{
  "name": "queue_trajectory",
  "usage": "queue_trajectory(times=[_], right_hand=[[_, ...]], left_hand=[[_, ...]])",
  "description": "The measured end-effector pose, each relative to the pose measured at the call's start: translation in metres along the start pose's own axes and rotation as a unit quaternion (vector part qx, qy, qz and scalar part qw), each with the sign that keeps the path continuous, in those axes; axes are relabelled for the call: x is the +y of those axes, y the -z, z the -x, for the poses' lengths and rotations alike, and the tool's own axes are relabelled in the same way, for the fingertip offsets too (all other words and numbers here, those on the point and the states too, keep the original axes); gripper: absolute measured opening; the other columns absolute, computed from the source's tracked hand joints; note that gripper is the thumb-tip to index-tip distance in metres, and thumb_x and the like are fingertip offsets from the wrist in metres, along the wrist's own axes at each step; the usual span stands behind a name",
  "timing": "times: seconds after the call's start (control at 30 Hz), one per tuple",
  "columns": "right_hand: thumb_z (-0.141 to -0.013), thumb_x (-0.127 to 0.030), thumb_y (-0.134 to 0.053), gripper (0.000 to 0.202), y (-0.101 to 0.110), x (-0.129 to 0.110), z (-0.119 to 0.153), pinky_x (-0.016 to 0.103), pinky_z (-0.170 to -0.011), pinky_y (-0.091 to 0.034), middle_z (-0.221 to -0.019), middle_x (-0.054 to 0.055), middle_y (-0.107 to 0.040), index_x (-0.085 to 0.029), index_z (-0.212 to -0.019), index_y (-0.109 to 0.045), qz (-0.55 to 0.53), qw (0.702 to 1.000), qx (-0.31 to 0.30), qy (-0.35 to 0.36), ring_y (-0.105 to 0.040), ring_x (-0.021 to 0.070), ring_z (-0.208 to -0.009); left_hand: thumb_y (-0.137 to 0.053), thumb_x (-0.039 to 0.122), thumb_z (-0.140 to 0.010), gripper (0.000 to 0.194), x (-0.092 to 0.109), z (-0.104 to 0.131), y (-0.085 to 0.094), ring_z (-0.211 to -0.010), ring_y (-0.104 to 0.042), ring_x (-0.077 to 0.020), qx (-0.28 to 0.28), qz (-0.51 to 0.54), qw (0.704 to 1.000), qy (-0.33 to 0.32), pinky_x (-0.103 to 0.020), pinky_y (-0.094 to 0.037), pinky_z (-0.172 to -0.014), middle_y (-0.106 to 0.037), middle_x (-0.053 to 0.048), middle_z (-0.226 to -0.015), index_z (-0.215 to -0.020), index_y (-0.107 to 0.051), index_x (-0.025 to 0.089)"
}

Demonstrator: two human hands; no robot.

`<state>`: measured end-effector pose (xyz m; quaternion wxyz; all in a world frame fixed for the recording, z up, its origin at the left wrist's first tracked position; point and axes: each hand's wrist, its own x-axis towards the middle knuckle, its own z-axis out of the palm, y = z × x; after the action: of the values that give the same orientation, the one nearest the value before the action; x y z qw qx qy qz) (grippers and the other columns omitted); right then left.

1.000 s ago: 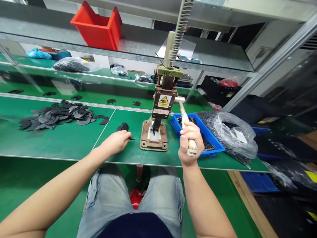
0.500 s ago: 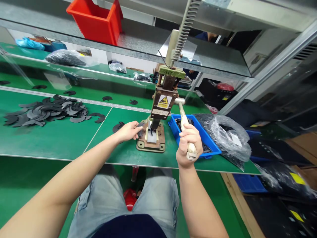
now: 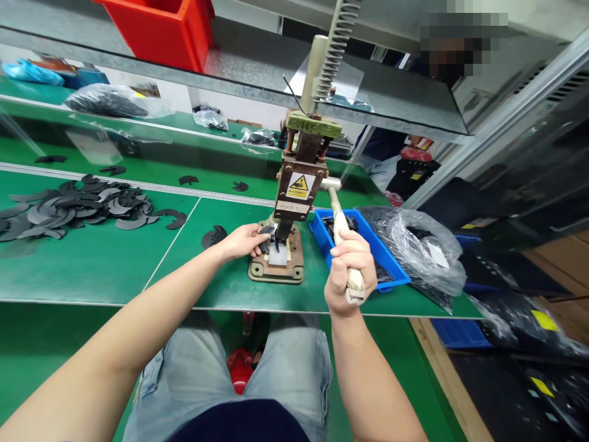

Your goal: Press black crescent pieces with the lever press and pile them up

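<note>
My left hand (image 3: 246, 240) pinches a dark curved flat piece (image 3: 265, 238) at the left side of the base of a hand press (image 3: 300, 184). Wrapped round the press's lever handle (image 3: 341, 224) is my right hand (image 3: 350, 270), with the handle's pale end poking out toward me. A narrow dark tool part sits low over a light pad (image 3: 278, 254) on the brown base plate (image 3: 296, 248); whether it touches the held piece I cannot tell. Another dark curved piece (image 3: 214, 236) lies on the bench just left of the press.
A heap of dark crescent pieces (image 3: 69, 209) covers the bench's left part. Right of the press stands a blue tray (image 3: 391, 279) of small dark parts, beside a clear plastic bag (image 3: 423, 242). A red bin (image 3: 156, 31) sits on the shelf above. A person (image 3: 386, 144) is beyond the bench.
The view has shifted slightly, so the scene sits a little farther left. My left hand still holds the curved piece at the press, and my right hand keeps the lever.
</note>
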<state>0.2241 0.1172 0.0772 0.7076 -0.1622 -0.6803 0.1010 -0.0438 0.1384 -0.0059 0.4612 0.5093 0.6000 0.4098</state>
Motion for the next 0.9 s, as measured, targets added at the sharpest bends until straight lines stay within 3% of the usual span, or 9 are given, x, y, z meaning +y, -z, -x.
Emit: queue_trajectory(times=[0.27, 0.5, 0.67, 0.8, 0.9], right_hand=[[-0.093, -0.028, -0.064, 0.014, -0.004, 0.001, 0.002, 0.061, -0.101, -0.059, -0.08, 0.001, -0.064, -0.026, -0.08, -0.058, -0.01, 1.0, 0.022, -0.001, -0.071, 0.0275, -0.105], [-0.093, -0.025, -0.063, 0.016, -0.009, 0.002, 0.001, 0.058, -0.099, -0.059, -0.077, 0.0, -0.061, -0.025, -0.078, -0.056, -0.012, 0.999, 0.043, 0.002, -0.07, 0.0259, -0.101], [-0.095, -0.025, -0.062, 0.018, -0.009, -0.002, -0.002, 0.055, -0.1, -0.058, -0.077, 0.0, -0.06, -0.024, -0.079, -0.056, -0.02, 0.999, 0.04, 0.013, -0.07, 0.0239, -0.1], [-0.1, -0.037, -0.062, 0.014, -0.015, -0.004, -0.051, 0.051, -0.103, -0.059, -0.092, 0.003, -0.061, -0.024, -0.103, -0.062, -0.027, 0.999, 0.02, 0.028, -0.069, 0.0217, -0.104], [-0.104, -0.048, -0.055, 0.041, -0.021, 0.003, -0.111, 0.047, -0.109, -0.057, -0.117, 0.01, -0.063, -0.022, -0.136, -0.054, -0.028, 0.999, -0.026, 0.02, -0.067, 0.021, -0.116]], left_hand=[[-0.079, 0.044, -0.093, 0.032, 0.007, -0.007, 0.001, -0.05, -0.068, -0.0142, -0.012, -0.002, 1.0, 0.028, -0.021, -0.052, -0.048, -0.068, 0.0, -0.059, -0.094, -0.059, 0.019], [-0.079, 0.041, -0.094, 0.034, 0.013, -0.016, 0.005, -0.052, -0.072, -0.0146, -0.058, 0.018, 0.991, 0.117, -0.02, -0.055, -0.05, -0.071, -0.001, -0.063, -0.091, -0.054, 0.019], [-0.076, 0.037, -0.097, 0.025, 0.019, -0.018, 0.005, -0.047, -0.069, -0.0146, -0.055, 0.046, 0.98, 0.186, -0.019, -0.053, -0.049, -0.071, -0.003, -0.058, -0.095, -0.059, 0.018], [-0.076, 0.034, -0.097, 0.022, 0.021, -0.015, 0.0, -0.043, -0.067, -0.0143, -0.051, 0.079, 0.977, 0.19, -0.02, -0.053, -0.047, -0.071, -0.003, -0.059, -0.1, -0.063, 0.017], [-0.076, 0.034, -0.097, 0.022, 0.023, -0.006, -0.006, -0.048, -0.07, -0.0144, -0.035, 0.087, 0.982, 0.162, -0.02, -0.054, -0.049, -0.071, -0.003, -0.061, -0.097, -0.061, 0.017]])
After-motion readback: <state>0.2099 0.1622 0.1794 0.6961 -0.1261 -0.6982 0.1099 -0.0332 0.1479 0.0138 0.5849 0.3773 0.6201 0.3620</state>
